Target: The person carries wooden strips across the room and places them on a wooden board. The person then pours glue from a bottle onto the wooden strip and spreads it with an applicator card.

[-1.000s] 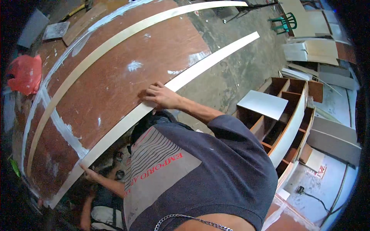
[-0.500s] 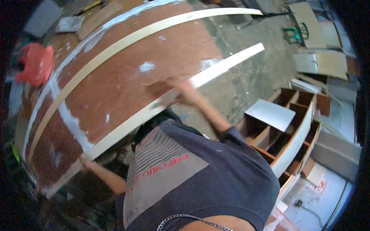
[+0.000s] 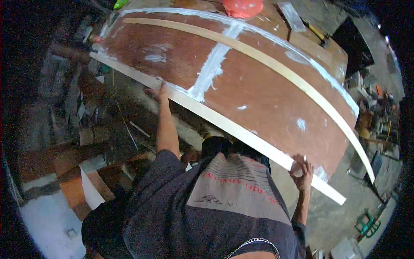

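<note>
A long, narrow white strip (image 3: pixel 233 124) runs along the near edge of a large reddish-brown board (image 3: pixel 267 105). My left hand (image 3: pixel 161 90) grips the strip left of its middle, thumb pointing outward. Toward the strip's right end, my right hand (image 3: pixel 303 171) has its fingers curled round it; the tip extends past the board's edge. Farther in on the board lies a second, cream strip (image 3: pixel 297 81), bowed and touched by neither hand. White filler (image 3: pixel 214 60) is smeared in a band across the board and along its far edge.
Beyond the board's far edge sit a red plastic bag (image 3: pixel 243 7) and a hammer (image 3: pixel 317 32). A black panel (image 3: pixel 352 46) leans at the far right. On the floor are a green plastic stool (image 3: pixel 367 223) at right and wooden offcuts (image 3: pixel 72 193) at lower left.
My view has swung round to the left. My right hand, blurred near the strip's middle before, has moved along to near its right end. The left hand stays on the strip's left part.
</note>
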Demonstrator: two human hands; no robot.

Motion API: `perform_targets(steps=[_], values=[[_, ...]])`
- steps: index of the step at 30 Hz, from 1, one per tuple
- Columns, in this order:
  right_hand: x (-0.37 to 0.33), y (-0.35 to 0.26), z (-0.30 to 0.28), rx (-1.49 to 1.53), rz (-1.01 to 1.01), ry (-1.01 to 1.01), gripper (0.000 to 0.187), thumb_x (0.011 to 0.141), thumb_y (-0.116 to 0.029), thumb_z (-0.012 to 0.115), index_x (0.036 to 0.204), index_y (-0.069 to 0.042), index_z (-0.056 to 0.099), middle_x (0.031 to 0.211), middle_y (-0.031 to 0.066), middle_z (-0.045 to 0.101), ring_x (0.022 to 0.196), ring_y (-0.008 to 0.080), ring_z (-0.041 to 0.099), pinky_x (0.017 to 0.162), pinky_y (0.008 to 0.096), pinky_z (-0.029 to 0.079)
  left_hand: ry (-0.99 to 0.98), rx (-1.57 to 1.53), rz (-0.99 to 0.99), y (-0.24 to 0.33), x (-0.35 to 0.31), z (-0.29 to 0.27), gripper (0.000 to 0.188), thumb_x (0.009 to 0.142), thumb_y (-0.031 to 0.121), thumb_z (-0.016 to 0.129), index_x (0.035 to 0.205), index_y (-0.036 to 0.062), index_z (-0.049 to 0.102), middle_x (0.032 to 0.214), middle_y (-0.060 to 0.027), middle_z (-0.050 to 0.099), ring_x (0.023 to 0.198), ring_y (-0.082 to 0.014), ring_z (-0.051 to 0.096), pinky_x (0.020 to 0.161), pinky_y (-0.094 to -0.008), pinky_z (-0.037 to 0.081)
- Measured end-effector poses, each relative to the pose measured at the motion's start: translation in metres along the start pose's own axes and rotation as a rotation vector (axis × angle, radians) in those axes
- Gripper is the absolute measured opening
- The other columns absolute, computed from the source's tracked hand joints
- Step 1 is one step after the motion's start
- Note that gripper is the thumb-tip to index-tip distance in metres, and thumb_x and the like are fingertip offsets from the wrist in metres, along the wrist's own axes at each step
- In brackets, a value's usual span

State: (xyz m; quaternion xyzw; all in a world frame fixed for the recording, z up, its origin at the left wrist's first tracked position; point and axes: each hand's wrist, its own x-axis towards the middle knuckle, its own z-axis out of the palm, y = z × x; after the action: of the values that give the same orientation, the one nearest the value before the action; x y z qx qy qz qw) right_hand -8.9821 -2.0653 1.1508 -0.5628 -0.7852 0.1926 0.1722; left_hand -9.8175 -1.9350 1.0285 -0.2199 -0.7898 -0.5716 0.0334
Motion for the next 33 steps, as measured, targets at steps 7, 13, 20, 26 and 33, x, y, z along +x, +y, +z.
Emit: perform_targets(steps=[7,13,20,26,33], values=[[-0.005,-0.007,-0.004,-0.049,0.103,-0.139,0.062,0.058,-0.023,0.081,0.115,-0.007,0.06,0.114,0.0143,0.059,0.105,0.0343,0.055,0.092,0.0475,0.042,-0.127,0.272,0.103,0.071,-0.131,0.01,0.133,0.057,0.042,0.092,0.147,-0.0102,0.01,0.14,-0.0287,0.042,0.128,-0.0384,0.045,0.11,-0.0443,0.034],[-0.007,-0.013,0.005,0.006,0.08,-0.063,0.063,0.057,-0.023,0.082,0.115,-0.01,0.061,0.109,0.0131,0.057,0.103,0.0349,0.053,0.09,0.0471,0.044,-0.073,-0.092,-0.18,0.043,-0.117,0.026,0.104,0.071,0.023,0.085,0.145,-0.0083,0.019,0.142,-0.0279,0.04,0.13,-0.0366,0.043,0.107,-0.0442,0.038],[-0.003,-0.026,0.03,0.064,0.189,-0.004,0.063,0.061,-0.024,0.086,0.117,-0.009,0.06,0.132,0.0148,0.053,0.116,0.0384,0.051,0.098,0.0494,0.04,-0.21,-0.222,0.071,0.006,-0.075,0.071,0.086,0.078,0.024,0.078,0.143,-0.0034,0.03,0.136,-0.0238,0.049,0.126,-0.0337,0.047,0.107,-0.0439,0.039],[0.035,-0.043,0.038,-0.063,0.069,-0.077,0.074,0.07,-0.033,0.08,0.134,-0.012,0.05,0.138,0.0073,0.05,0.131,0.0287,0.043,0.11,0.0469,0.032,-0.446,0.101,-0.079,0.031,-0.083,0.089,0.084,0.079,0.026,0.077,0.143,-0.0034,0.031,0.136,-0.0237,0.049,0.126,-0.0339,0.047,0.106,-0.0439,0.039],[-0.024,0.028,0.01,-0.387,0.817,0.692,0.051,0.074,-0.034,0.077,0.112,-0.005,0.06,0.118,0.0173,0.059,0.107,0.034,0.056,0.092,0.0436,0.044,-0.463,0.212,-0.104,0.037,-0.067,0.105,0.083,0.08,0.029,0.075,0.143,-0.0035,0.032,0.136,-0.0236,0.048,0.125,-0.0342,0.047,0.106,-0.044,0.04]])
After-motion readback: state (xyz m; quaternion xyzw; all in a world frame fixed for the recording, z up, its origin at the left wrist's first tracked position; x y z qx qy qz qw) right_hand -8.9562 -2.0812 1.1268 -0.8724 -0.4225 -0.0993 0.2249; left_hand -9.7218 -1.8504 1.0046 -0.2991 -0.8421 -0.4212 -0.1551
